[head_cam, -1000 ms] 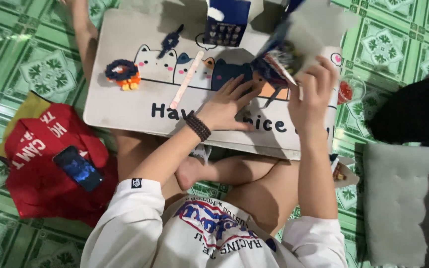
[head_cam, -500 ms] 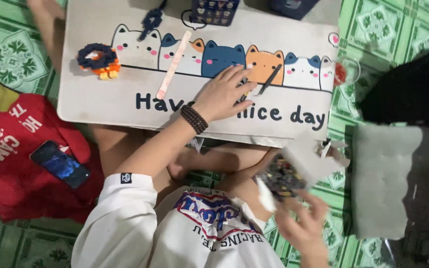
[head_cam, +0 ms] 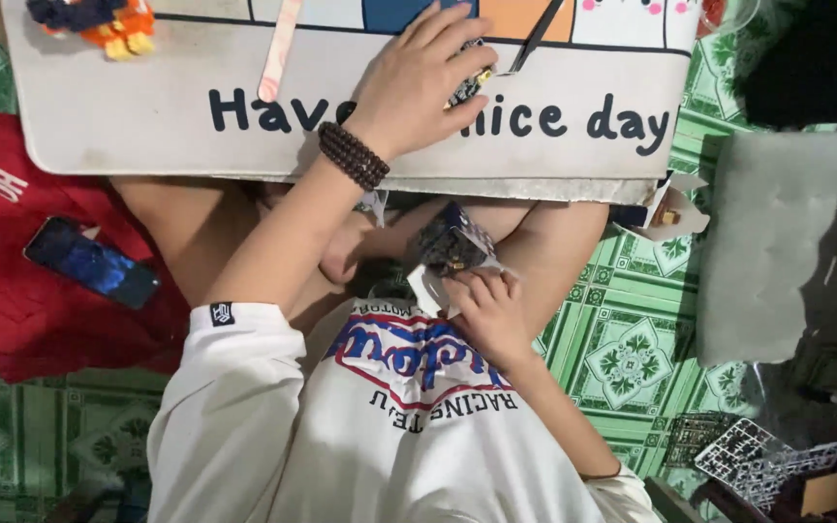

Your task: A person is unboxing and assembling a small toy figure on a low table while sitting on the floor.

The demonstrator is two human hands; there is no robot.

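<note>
Resting on the mat (head_cam: 128,126), the left hand (head_cam: 418,82) half hides a small part (head_cam: 470,85); a booklet (head_cam: 449,254) is gripped by the right hand (head_cam: 491,315)

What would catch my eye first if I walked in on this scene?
Probably the big pale lap table with cartoon cats and bold dark lettering, where the left hand presses on a small dark part. Next, the right hand holding a dark printed leaflet over the lap. At left, a phone lies on red cloth on the green patterned floor.
</note>
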